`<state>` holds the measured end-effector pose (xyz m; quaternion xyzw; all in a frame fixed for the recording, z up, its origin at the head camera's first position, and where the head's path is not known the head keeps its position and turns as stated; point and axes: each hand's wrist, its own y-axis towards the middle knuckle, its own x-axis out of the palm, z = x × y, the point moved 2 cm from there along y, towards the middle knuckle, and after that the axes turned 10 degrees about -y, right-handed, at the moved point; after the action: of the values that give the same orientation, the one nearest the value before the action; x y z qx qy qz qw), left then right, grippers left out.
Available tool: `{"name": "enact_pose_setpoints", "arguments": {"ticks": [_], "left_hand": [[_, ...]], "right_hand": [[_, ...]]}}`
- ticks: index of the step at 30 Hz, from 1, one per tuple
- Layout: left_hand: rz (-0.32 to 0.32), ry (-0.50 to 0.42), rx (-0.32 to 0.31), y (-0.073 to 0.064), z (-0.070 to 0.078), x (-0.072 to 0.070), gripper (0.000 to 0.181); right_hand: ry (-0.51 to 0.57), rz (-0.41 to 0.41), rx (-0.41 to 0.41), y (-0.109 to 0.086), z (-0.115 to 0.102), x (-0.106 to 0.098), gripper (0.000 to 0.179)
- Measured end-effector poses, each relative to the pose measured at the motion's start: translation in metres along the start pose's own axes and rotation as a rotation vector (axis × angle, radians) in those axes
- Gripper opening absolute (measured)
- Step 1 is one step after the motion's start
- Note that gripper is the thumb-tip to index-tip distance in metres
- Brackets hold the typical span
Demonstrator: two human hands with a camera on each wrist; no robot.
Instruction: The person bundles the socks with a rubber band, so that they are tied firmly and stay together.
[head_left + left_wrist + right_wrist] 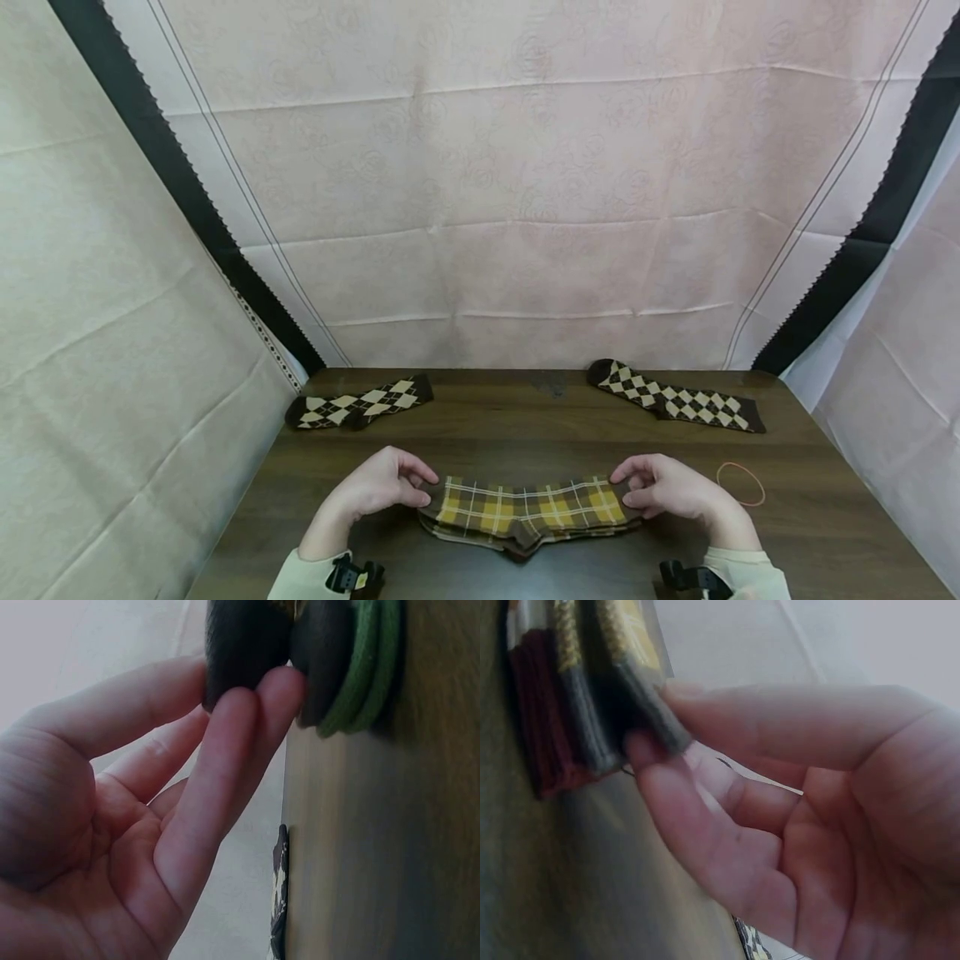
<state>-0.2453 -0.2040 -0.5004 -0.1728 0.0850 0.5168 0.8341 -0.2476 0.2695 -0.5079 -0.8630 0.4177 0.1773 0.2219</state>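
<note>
A brown sock point(528, 510) with yellow plaid is stretched sideways between both hands, on top of a small stack of other socks. My left hand point(387, 483) pinches its dark left end between thumb and fingers. At the opposite end my right hand point(670, 490) pinches the other dark tip. In the left wrist view, green sock edges point(364, 682) show under the held end. The right wrist view has the pinched dark edge point(656, 712) raised a little from the layers below, among them a dark red sock point(544, 712).
Two argyle socks lie toward the back of the wooden table point(495, 425): one sock point(360, 404) at left, another sock point(678, 397) at right. A thin orange rubber band point(741, 485) lies beside the right wrist. Pale fabric walls point(525, 208) enclose the table's back and sides.
</note>
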Motion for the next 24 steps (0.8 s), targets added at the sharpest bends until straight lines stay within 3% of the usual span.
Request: {"name": "enact_pose_setpoints", "arguments": {"ticks": [18, 24], "left_hand": [[-0.017, 0.008, -0.017, -0.0008, -0.0004, 0.0020, 0.021], [-0.016, 0.007, -0.029, -0.0005, -0.0011, 0.0031, 0.022]], "right_hand": [[-0.027, 0.033, 0.046, -0.0004, 0.0011, 0.0034, 0.025], [-0.048, 0.057, 0.106, 0.0001, 0.0017, 0.0046, 0.023]]}}
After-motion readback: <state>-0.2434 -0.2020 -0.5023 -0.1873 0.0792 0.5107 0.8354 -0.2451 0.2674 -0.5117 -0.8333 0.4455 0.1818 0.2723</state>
